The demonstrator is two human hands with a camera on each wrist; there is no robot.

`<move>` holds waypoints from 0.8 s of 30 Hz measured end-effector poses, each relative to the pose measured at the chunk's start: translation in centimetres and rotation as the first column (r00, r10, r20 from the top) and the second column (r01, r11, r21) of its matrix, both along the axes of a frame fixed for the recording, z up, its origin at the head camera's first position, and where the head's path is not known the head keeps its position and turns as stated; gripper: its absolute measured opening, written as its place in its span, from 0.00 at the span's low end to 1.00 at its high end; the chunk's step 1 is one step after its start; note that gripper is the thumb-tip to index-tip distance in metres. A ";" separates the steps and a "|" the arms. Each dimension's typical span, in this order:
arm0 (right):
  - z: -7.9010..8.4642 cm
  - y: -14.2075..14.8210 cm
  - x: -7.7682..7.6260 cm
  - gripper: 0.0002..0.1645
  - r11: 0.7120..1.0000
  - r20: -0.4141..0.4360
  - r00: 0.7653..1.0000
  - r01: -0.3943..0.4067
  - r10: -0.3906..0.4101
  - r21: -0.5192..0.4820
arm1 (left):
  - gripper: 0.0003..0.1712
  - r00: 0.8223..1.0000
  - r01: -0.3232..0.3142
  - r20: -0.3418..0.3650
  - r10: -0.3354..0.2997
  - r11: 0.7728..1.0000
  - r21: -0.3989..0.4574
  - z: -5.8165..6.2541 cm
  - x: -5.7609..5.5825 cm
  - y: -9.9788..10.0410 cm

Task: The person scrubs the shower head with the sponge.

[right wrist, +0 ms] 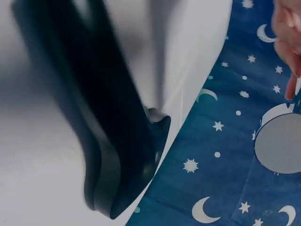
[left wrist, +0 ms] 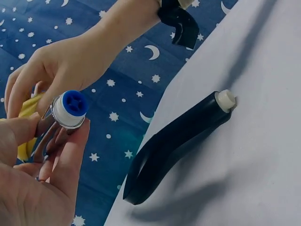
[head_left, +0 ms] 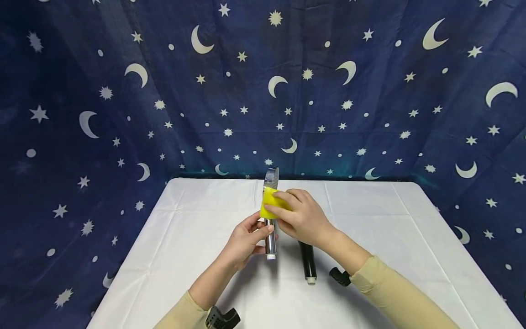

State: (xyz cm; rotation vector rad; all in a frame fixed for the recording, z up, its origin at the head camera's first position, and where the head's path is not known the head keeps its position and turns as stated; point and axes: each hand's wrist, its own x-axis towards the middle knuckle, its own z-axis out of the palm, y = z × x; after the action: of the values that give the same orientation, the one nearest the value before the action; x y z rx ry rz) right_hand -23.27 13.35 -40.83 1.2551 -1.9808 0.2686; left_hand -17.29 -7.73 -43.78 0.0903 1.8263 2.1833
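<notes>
Left grip (head_left: pixel 244 238) above table (head_left: pixel 197 242) (starry curtain (head_left: pixel 256 91)).

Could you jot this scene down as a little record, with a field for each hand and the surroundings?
Left hand: the left hand grips a silver shower head by its handle
Right hand: the right hand holds a yellow cloth or sponge, apparently against the silver piece's neck
Lying nearby: a black shower head with a whitish end
Surface: white-covered table
Backdrop: blue curtain with moons and stars
</notes>
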 end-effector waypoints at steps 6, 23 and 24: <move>0.2 0.1 -0.1 0.28 0.996 0.083 0.996 0.037 -0.030 -0.078 | 0.41 0.999 0.044 0.017 -0.046 0.992 0.115 0.2 -0.1 -0.4; 0.3 0.0 -1.1 0.29 0.987 0.140 0.983 -0.105 0.122 -0.122 | 0.33 0.979 0.187 0.011 -0.202 0.924 0.332 0.6 -0.1 -1.7; 0.5 0.0 -1.5 0.29 0.989 0.104 0.989 -0.097 0.109 -0.110 | 0.33 0.976 0.195 0.021 -0.215 0.921 0.338 0.6 0.0 -1.7</move>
State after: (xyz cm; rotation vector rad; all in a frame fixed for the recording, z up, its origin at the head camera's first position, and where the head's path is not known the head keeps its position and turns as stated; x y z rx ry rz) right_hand -24.76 13.35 -40.34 1.3006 -1.9693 0.4966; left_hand -17.34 -9.43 -43.14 0.2746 1.3315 2.2932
